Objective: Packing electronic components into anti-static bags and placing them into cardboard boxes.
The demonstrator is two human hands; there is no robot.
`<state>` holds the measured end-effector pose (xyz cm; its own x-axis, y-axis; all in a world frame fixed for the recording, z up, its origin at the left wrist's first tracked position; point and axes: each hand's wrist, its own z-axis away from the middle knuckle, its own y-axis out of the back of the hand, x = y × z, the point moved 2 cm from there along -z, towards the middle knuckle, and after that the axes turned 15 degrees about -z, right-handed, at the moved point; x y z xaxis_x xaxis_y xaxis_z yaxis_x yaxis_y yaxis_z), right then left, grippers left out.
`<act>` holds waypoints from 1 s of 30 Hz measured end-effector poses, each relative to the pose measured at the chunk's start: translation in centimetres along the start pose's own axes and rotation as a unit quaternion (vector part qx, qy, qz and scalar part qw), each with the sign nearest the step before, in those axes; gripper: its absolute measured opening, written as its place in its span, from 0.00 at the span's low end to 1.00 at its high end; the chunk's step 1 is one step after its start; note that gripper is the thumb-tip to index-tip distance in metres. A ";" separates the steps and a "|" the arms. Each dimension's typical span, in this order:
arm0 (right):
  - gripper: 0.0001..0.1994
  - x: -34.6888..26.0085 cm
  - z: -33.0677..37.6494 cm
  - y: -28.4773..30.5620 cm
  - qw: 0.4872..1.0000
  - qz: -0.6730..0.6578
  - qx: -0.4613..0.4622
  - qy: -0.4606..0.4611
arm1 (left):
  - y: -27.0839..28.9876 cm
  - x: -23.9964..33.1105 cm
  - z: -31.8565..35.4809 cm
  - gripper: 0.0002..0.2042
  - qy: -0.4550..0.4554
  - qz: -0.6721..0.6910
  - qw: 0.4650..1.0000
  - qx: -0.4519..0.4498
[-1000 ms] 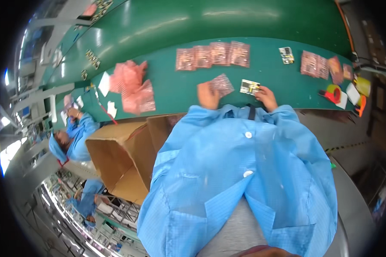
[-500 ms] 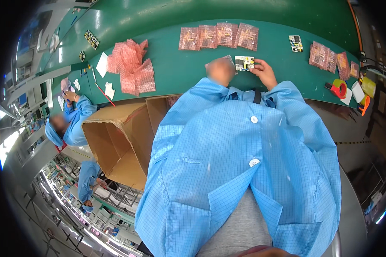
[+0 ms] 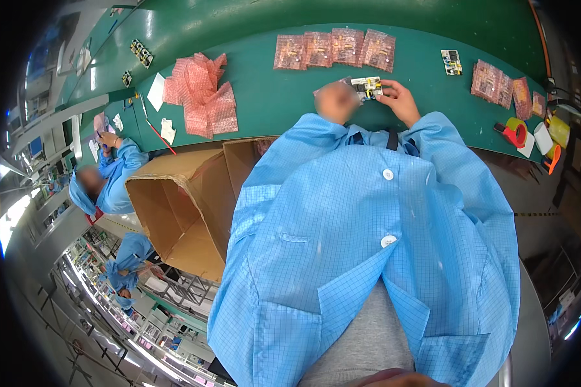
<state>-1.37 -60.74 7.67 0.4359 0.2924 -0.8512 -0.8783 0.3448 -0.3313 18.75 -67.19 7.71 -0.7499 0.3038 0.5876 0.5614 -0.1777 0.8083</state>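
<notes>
My right hand (image 3: pixel 400 102) pinches a circuit board (image 3: pixel 368 88) at its right end, thumb below and fingers above. The board is white with black and yellow parts. Close to its left end is my left hand (image 3: pixel 337 103), largely blurred, closed around a bubble-wrap bag (image 3: pixel 346 81) of which only a little clear pink edge shows. The board's left end meets the bag beside my left fingers; whether it is inside the bag cannot be made out.
Wrapped boards (image 3: pixel 347 47) lie in a row at the far side of the green table. Pink bubble-wrap bags (image 3: pixel 197 97) are heaped left. A bare board (image 3: pixel 451 62), more wrapped boards (image 3: pixel 492 84) and tape dispensers (image 3: pixel 514 133) are right. A cardboard box (image 3: pixel 181 213) stands left; a co-worker (image 3: pixel 113 174) works beyond.
The board has tilted and moved slightly up and left in the view, closer against my left hand and the bag. My right hand still grips it.
</notes>
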 end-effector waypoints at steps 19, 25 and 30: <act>0.21 -0.9 0.5 -2.6 0.995 0.042 0.043 -0.080 | 1.1 0.0 0.6 0.06 -0.073 0.037 0.994 0.074; 0.21 1.0 0.6 -2.0 0.997 0.047 0.011 -0.061 | 1.1 0.8 -0.1 0.06 -0.055 0.052 0.995 0.065; 0.20 -1.6 1.2 -4.0 0.960 0.093 0.161 -0.209 | 1.7 0.7 0.3 0.06 -0.052 0.042 0.996 0.061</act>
<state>1.65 -61.55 10.85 0.3770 0.6848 -0.6236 -0.8714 0.4904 0.0118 19.25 -67.02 9.51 -0.6616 0.3899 0.6406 0.6633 -0.0942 0.7424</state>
